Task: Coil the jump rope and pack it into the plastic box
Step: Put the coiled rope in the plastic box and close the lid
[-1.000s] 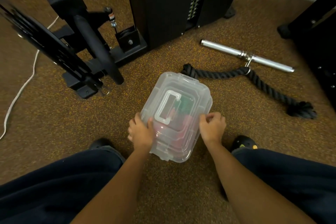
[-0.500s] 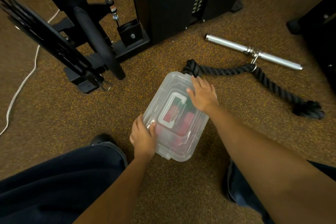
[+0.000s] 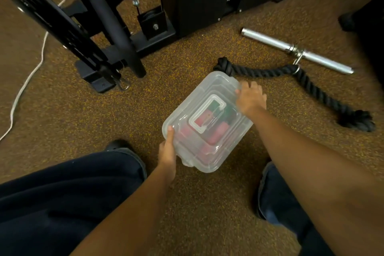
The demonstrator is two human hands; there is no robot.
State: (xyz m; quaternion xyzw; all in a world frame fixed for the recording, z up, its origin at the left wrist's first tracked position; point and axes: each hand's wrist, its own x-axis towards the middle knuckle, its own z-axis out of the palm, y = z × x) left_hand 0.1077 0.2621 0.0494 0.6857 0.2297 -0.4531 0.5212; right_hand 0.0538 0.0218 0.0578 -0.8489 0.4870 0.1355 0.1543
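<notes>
fingers (image 3: pixel 252 87) of the right hand (image 3: pixel 250 100) and left hand (image 3: pixel 168 151) are gripping opposite edges of the plastic box (image 3: pixel 207 122); press evenly until the lid seats.

- One plastic box (image 3: pixel 209 131) is seen.
- Two hands are counted: left hand (image 3: pixel 168 151), right hand (image 3: pixel 251 97).
- One black rope attachment (image 3: pixel 307 83) is present.
- One metal bar (image 3: pixel 295 50) is present.

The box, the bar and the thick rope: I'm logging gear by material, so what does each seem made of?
The plastic box looks like clear, glossy plastic: red and green shapes show through its lid. The bar seems to be polished metal, silvery with bright highlights. The thick black rope appears to be matte twisted fibre, with visible spiral strands and knotted ends; which fibre is unclear.
</notes>
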